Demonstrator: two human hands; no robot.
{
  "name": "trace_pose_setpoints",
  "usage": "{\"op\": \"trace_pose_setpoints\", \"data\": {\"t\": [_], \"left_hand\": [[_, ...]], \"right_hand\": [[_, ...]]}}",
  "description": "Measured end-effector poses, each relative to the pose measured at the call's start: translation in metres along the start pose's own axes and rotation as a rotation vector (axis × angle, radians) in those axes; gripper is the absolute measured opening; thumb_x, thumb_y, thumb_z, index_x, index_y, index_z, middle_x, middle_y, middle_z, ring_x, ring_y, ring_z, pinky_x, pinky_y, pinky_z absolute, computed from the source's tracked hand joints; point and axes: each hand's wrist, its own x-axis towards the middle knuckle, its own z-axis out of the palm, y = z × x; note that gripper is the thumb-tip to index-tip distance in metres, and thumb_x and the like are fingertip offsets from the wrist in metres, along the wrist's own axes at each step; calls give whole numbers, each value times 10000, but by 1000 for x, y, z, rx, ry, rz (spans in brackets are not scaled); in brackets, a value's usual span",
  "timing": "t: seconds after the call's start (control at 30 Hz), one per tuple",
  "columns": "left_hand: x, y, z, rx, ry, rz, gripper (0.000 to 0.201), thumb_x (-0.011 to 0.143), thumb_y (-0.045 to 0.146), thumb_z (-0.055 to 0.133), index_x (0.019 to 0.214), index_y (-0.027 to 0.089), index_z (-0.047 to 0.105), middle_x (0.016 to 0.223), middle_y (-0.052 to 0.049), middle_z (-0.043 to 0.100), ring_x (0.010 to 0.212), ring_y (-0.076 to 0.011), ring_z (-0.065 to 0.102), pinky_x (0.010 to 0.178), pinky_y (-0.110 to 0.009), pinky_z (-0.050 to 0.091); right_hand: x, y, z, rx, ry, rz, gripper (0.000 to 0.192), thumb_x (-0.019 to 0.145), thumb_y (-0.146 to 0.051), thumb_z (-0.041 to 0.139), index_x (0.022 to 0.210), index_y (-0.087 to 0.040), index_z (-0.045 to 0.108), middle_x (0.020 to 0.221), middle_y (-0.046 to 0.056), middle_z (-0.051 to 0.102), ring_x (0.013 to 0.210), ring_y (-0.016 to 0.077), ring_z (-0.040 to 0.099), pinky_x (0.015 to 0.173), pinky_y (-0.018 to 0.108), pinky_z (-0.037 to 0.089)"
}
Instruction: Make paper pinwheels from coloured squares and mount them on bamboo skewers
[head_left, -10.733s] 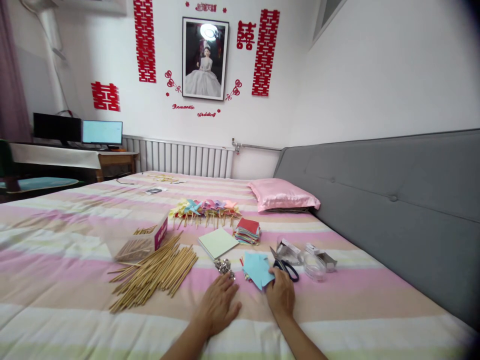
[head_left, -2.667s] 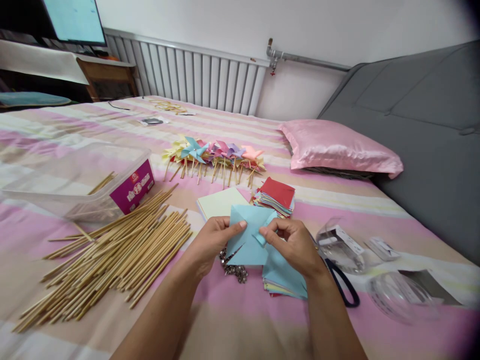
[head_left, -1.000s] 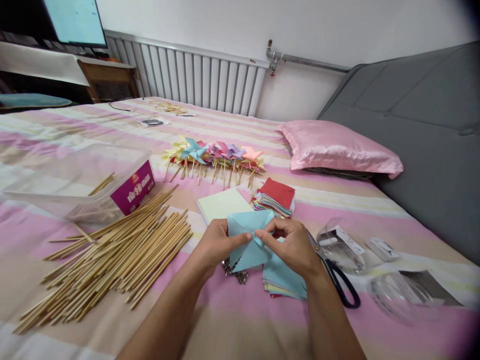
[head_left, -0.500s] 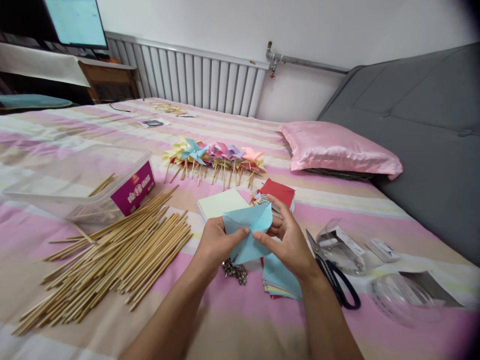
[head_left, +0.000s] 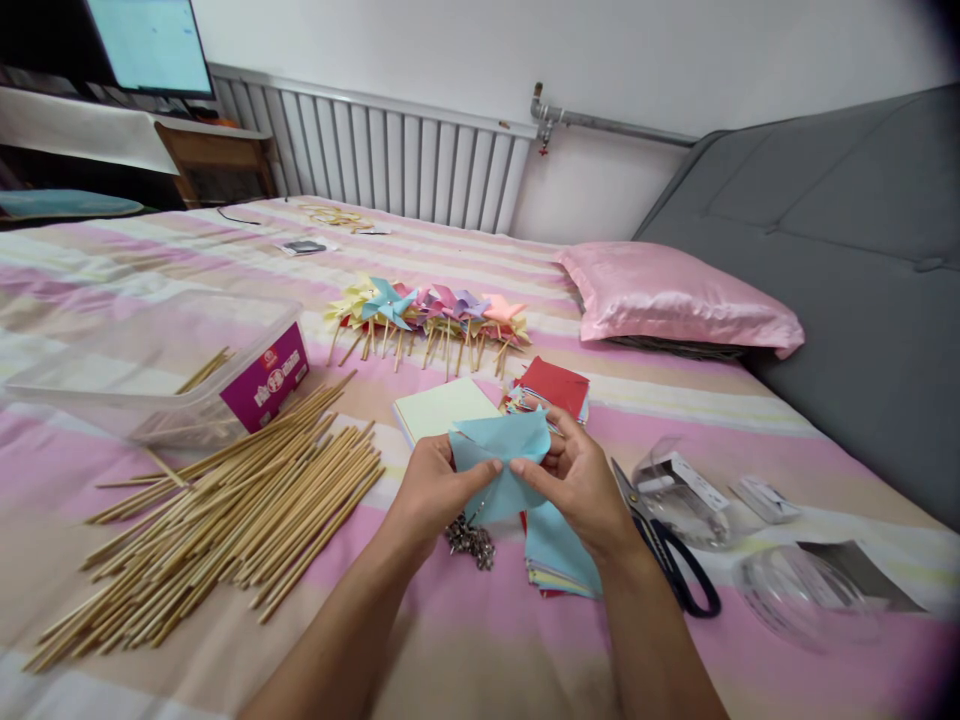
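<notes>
Grip of the left hand [head_left: 433, 490] and right hand [head_left: 583, 488] is clamped on the blue sheet [head_left: 493, 440], held above the bed [head_left: 457, 650] near the small metal pieces [head_left: 472, 546], its upper part, flat earlier, now drawn inward toward the centre, which suggests folding has advanced but remains incomplete.

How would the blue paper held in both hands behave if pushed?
The blue paper probably flexes readily, as it curves between the left hand and right hand. Looking thin, it is likely light and may crease if pressed.
</notes>
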Motion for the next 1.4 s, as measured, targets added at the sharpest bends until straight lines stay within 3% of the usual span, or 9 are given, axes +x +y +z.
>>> {"op": "trace_pose_setpoints", "data": {"t": [0.27, 0.77, 0.87, 1.0, 1.13, 1.2, 1.27, 1.33, 1.4], "left_hand": [[0, 2, -4, -38, -77, -2, 283, 581, 224, 778, 845, 132, 738, 727, -64, 710, 641, -174, 624, 600, -256, 498], [1, 0, 1, -47, 32, -33, 331, 480, 213, 833, 778, 115, 728, 721, -64, 726, 615, -184, 637, 586, -271, 507], [1, 1, 1, -89, 119, -9, 294, 493, 217, 823, 748, 109, 722, 717, -68, 728, 595, -180, 638, 576, -267, 504], [4, 3, -2, -215, 287, 4, 300, 495, 184, 812, 772, 115, 719, 727, -59, 734, 609, -170, 650, 592, -254, 506], [7, 4, -9, -330, 385, 31, 263, 501, 135, 801, 742, 135, 695, 728, -18, 728, 623, -130, 644, 601, -208, 492], [8, 4, -11, -362, 394, 35, 253, 515, 123, 792, 744, 138, 686, 725, 0, 719, 611, -110, 629, 591, -191, 478], [9, 4, -11, -389, 395, 17, 261, 523, 117, 783, 763, 131, 681, 719, 5, 710, 601, -103, 617, 581, -189, 469], [9, 5, -11, -419, 398, -11, 279, 522, 109, 778, 781, 123, 676, 717, 3, 704, 601, -107, 612, 571, -194, 465], [9, 6, -10, -444, 402, -42, 287, 518, 101, 775, 786, 115, 671, 718, -4, 702, 601, -115, 610, 562, -202, 464]], "right_hand": [[0, -2, -4, 24, -17, 45, 659, 687, -271, 743, 1268, -235, 433, 860, 31, 682, 729, 170, 644, 651, 283, 529], [-1, -2, 0, 44, -36, 49, 636, 691, -283, 743, 1250, -227, 444, 870, 37, 684, 752, 176, 645, 664, 292, 522], [1, -2, -1, -1, -17, 5, 646, 703, -297, 735, 1266, -234, 424, 971, 60, 668, 846, 191, 633, 712, 308, 507], [3, 0, -3, -131, 132, -168, 568, 708, -282, 734, 1222, -250, 493, 1058, 58, 614, 931, 183, 589, 786, 313, 475], [0, -2, -4, -182, 260, -310, 219, 776, -237, 661, 994, -230, 637, 806, 9, 622, 754, 142, 594, 706, 281, 480], [-2, -4, -3, -218, 173, -290, 113, 792, -223, 636, 901, -220, 664, 674, -9, 624, 629, 130, 593, 606, 261, 477], [-4, -5, 0, -266, -4, -238, 117, 793, -194, 618, 894, -214, 674, 638, -9, 656, 576, 131, 610, 562, 256, 481], [-5, -5, 3, -308, -153, -198, 180, 787, -157, 600, 939, -211, 680, 684, 5, 699, 614, 146, 649, 586, 265, 505], [-5, -3, 6, -343, -203, -187, 238, 781, -132, 586, 978, -214, 688, 770, 20, 725, 686, 161, 675, 617, 274, 522]]}}
